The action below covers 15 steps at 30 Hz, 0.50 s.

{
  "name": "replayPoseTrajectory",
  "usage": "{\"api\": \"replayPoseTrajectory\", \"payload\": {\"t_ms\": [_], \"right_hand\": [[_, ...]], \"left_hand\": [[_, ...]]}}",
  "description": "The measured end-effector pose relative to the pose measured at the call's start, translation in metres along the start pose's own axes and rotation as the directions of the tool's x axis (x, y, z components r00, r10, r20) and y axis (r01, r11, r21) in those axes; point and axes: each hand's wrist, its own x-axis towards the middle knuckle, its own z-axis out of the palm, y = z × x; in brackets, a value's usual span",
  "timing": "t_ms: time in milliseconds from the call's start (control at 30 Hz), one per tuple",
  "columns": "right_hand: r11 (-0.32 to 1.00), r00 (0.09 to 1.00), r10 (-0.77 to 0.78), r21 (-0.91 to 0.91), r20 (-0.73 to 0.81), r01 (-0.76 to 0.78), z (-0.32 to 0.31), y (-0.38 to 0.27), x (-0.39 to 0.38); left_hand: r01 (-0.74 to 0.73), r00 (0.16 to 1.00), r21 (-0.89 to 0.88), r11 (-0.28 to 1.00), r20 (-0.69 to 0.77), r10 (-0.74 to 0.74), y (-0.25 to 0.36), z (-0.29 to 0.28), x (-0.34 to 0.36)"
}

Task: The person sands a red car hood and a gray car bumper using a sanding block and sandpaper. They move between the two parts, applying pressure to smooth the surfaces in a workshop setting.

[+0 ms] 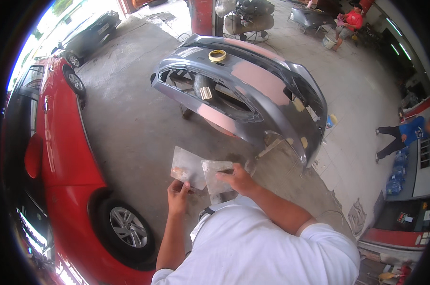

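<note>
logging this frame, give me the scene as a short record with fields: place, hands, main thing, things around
place: workshop with a concrete floor
left hand: holds a flat metal plate by its lower edge
right hand: holds a second plate, overlapping the first
main thing: grey bumper on a stand, with pale sanded patches
on bumper: tape roll
left side: red car
others: two people at the far right, one crouching by a bucket

This is a car body repair workshop. A detached grey bumper (253, 90) with sanded filler patches rests on a stand over the concrete floor (129, 123), beside a red car (63, 156)
</note>
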Motion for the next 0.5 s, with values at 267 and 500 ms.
{"api": "replayPoseTrajectory", "payload": {"t_ms": [267,500], "right_hand": [[0.988,0.977,-0.13,-0.106,-0.17,0.113,-0.018,0.038,-0.045],[0.649,0.995,0.093,-0.761,0.041,-0.03,-0.019,0.008,-0.099]], "left_hand": [[-0.014,0.976,0.224,0.975,-0.209,0.062,-0.033,-0.061,-0.025],[-0.361,0.885,0.574,0.735,-0.036,0.463,0.01,0.026,-0.027]]}}
